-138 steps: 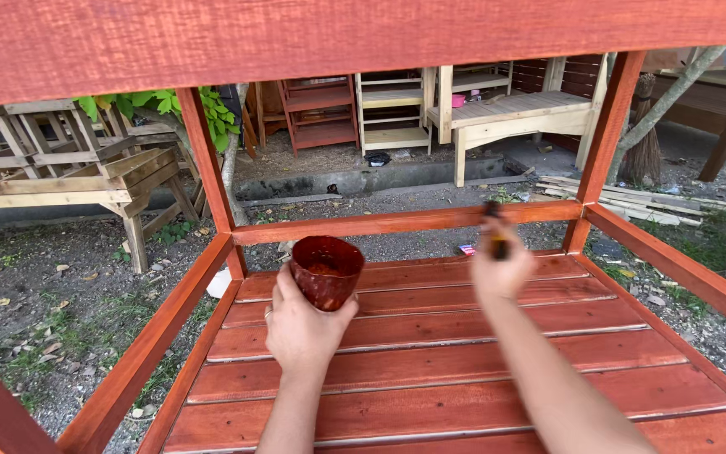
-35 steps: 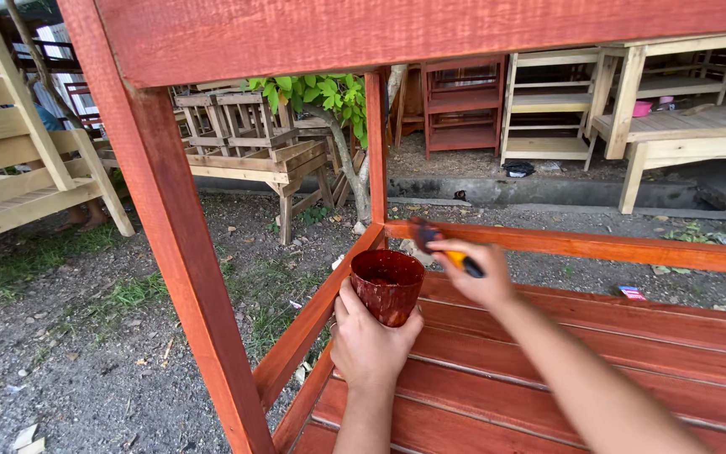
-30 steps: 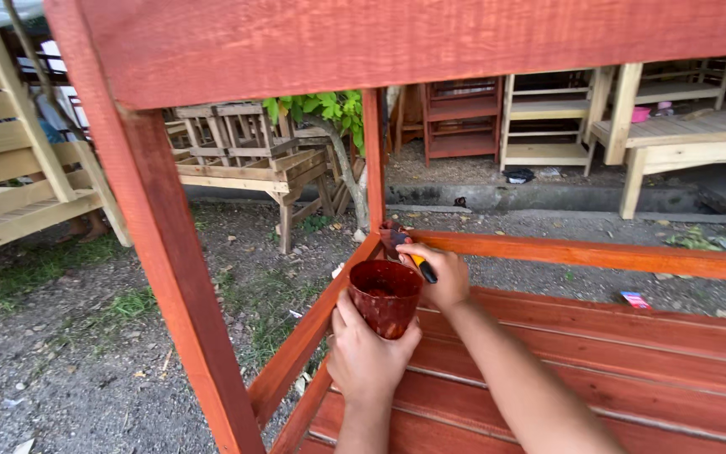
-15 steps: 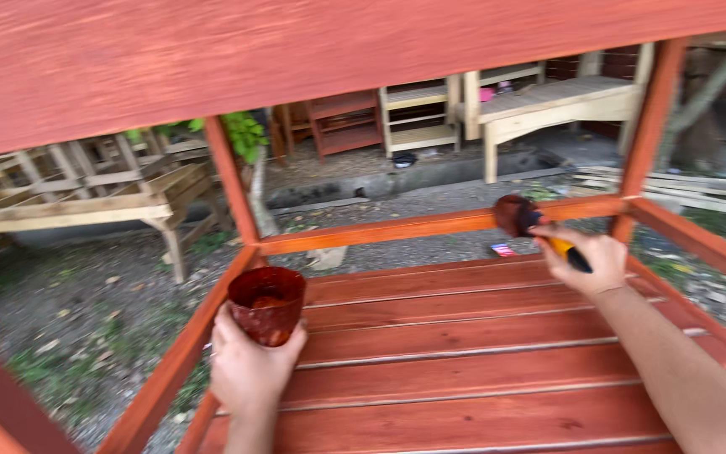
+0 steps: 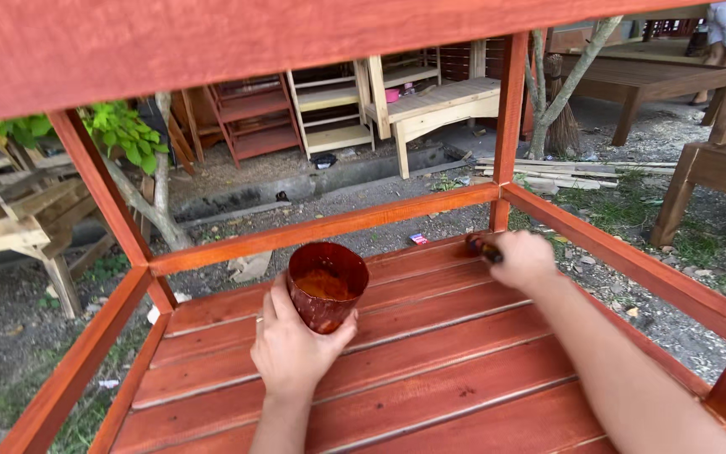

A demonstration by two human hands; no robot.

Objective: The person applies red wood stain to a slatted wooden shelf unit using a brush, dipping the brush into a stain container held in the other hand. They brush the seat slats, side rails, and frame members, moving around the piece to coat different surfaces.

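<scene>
Upright stain-smeared cup (image 5: 326,286) holds reddish-brown stain; dark-tipped brush (image 5: 482,247) over slats.

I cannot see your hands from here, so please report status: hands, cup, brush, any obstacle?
Left hand grips stain cup, upright. Right hand holds brush low at far slats. No obstacle.

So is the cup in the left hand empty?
No: the cup, held up by the left hand over the red slats, shows a pool of reddish-brown liquid inside.
</scene>
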